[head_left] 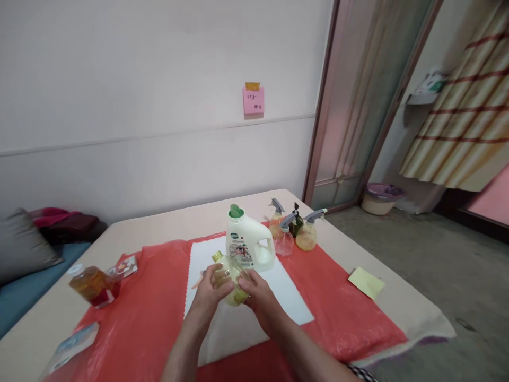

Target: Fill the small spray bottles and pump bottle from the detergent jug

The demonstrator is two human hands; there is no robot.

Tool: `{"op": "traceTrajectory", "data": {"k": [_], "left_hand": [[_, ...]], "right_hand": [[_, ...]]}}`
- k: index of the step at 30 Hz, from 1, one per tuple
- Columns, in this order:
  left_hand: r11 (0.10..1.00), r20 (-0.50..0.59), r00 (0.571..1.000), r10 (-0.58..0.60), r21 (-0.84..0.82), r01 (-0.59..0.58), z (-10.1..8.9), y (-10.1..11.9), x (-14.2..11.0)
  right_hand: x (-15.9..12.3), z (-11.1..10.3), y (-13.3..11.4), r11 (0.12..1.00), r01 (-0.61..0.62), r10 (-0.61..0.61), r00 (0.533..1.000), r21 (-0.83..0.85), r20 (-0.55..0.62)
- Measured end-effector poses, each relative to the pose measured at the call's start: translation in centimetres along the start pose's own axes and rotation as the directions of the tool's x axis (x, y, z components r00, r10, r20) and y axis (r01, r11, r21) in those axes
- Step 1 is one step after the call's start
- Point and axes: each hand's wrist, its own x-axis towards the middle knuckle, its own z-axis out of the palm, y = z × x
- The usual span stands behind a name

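A clear yellowish bottle (229, 271) without a spray head is tilted between both hands above a white cloth (242, 339). My left hand (211, 289) wraps its left side, near the threaded neck. From the right, my right hand (257, 294) grips the lower body. Just behind them stands a white handled jug (254, 246), its mouth uncovered and a green piece (235, 210) sitting in the opening. Something orange, partly hidden by my left hand, lies on the cloth.
Several spray bottles (284, 241) and a dark pump bottle (296, 225) stand at the back right. A bottle of amber liquid (93, 286) is at left on the red sheet (151, 297). Yellow sticky notes (366, 282) lie near the table's right edge. A wall rises behind.
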Motion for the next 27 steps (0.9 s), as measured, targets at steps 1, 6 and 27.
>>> {"op": "traceTrajectory", "data": {"k": [1,6,27], "left_hand": [[1.0,-0.025,1.0,0.005,-0.019,-0.005,0.0,0.2,0.1],[0.993,-0.188,0.977,0.103,-0.033,-0.111,-2.2,1.6,1.2],[0.968,-0.332,0.925,0.187,0.225,-0.115,-3.6,1.7,1.5]], "right_hand": [[0.2,-0.1,0.1,0.999,0.025,-0.026,0.999,-0.044,-0.024],[1.8,-1.9,-0.1,0.956,0.14,-0.213,0.934,-0.257,-0.287],[8.6,-2.8,-4.2,0.764,0.263,-0.474,0.848,-0.589,-0.236]]}}
